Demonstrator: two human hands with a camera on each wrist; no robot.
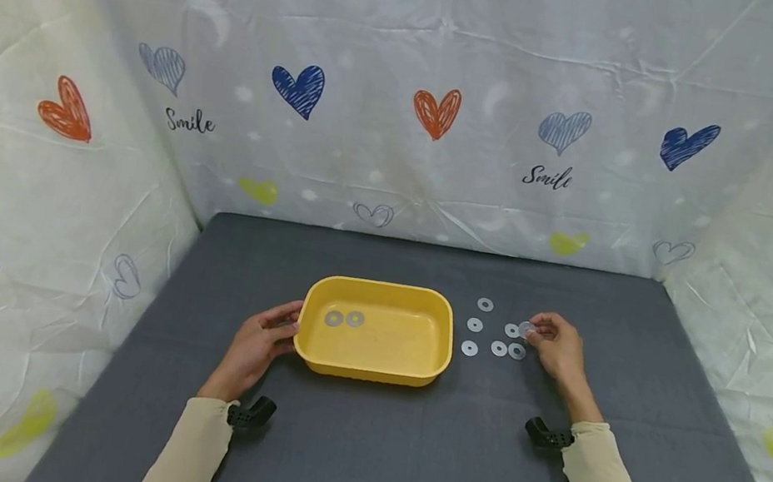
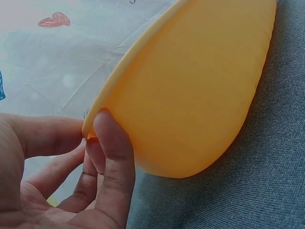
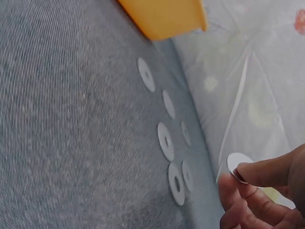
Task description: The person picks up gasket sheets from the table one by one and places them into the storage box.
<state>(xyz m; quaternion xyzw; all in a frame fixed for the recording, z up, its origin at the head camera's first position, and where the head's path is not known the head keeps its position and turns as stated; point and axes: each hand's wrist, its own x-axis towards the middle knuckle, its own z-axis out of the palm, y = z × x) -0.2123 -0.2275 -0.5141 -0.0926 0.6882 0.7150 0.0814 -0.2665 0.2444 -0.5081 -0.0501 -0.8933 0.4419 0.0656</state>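
A yellow plastic tray (image 1: 429, 357) sits mid-table with two metal washers (image 1: 344, 319) lying inside it at the left. My left hand (image 1: 287, 328) grips the tray's left rim; in the left wrist view the thumb and fingers (image 2: 112, 143) pinch the edge of the yellow tray (image 2: 190, 86). To the right of the tray, several loose washers (image 1: 485, 337) lie on the dark cloth. My right hand (image 1: 536, 330) hovers over them and pinches one washer (image 1: 525, 328). In the right wrist view that pinched washer (image 3: 235, 162) is lifted clear of the loose washers (image 3: 166, 141) below.
The dark grey cloth table (image 1: 397, 462) is walled on three sides by white sheeting printed with hearts (image 1: 437, 114). A corner of the tray (image 3: 167, 16) shows at the top of the right wrist view. Small black wrist mounts (image 1: 250, 413) sit by both sleeves.
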